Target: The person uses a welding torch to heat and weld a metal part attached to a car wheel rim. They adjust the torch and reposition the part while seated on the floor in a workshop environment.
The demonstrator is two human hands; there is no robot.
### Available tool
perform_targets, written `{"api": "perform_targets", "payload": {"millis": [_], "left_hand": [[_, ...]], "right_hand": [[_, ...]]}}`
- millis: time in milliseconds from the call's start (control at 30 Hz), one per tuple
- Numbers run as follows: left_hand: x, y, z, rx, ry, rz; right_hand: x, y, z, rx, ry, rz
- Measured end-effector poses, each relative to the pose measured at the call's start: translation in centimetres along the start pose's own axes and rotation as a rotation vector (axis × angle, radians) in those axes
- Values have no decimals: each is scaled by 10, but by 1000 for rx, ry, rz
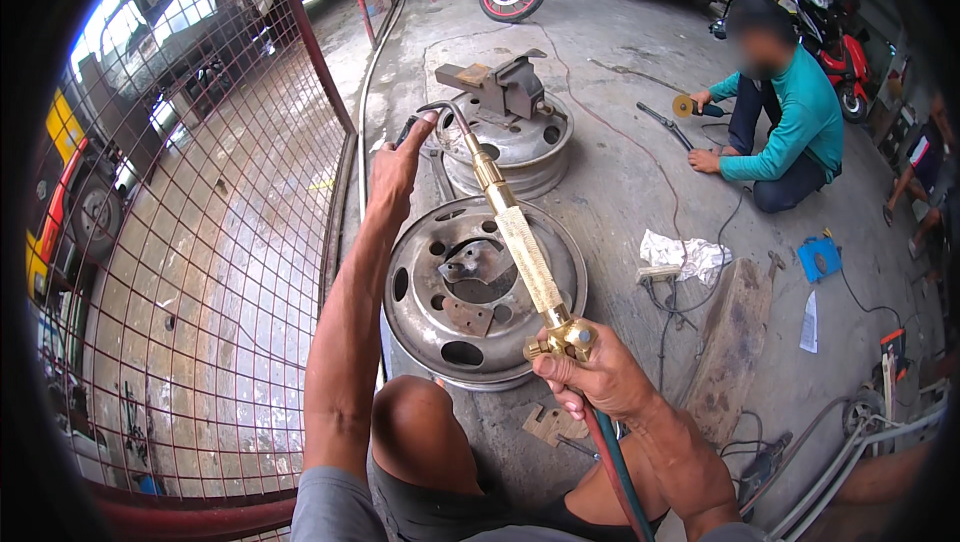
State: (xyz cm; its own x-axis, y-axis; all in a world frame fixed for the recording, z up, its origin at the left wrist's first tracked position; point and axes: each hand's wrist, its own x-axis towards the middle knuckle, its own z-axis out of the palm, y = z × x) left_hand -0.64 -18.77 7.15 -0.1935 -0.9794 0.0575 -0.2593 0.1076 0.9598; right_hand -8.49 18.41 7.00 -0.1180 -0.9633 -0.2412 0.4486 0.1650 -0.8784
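My right hand (610, 372) is wrapped round the valve end of a brass gas torch (528, 257). Red and green hoses (622, 472) run down from it past my wrist. The torch slants up and away, and its thin curved tip ends close to my left hand (398, 157). That hand is closed on a small dark object beside the tip, too covered to name. Below the torch lies a steel wheel rim (410, 327). On it rest a curved dark metal piece (480, 260) and a rusty flat plate (467, 317).
Beyond, a bench vise (510, 87) sits on another wheel rim (520, 177). A red wire-mesh fence (230, 242) stands left. At right a person in a teal shirt (800, 122) crouches holding an angle grinder (700, 106). A white rag (690, 254), wooden plank (725, 342) and cables lie between.
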Motion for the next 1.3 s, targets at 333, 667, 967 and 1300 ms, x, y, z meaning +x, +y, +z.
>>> {"api": "perform_targets", "payload": {"millis": [333,667,967,1300], "left_hand": [[-54,-56,9,-179,-357,-404],[-14,-20,-10,-218,-175,-239],[-20,-56,-6,-145,-119,-289],[0,-35,-12,-191,-155,-252]], "right_hand": [[1,0,-3,67,13,-8],[13,3,3,51,-15,25],[18,3,3,56,-29,52],[23,4,0,56,-59,61]]}}
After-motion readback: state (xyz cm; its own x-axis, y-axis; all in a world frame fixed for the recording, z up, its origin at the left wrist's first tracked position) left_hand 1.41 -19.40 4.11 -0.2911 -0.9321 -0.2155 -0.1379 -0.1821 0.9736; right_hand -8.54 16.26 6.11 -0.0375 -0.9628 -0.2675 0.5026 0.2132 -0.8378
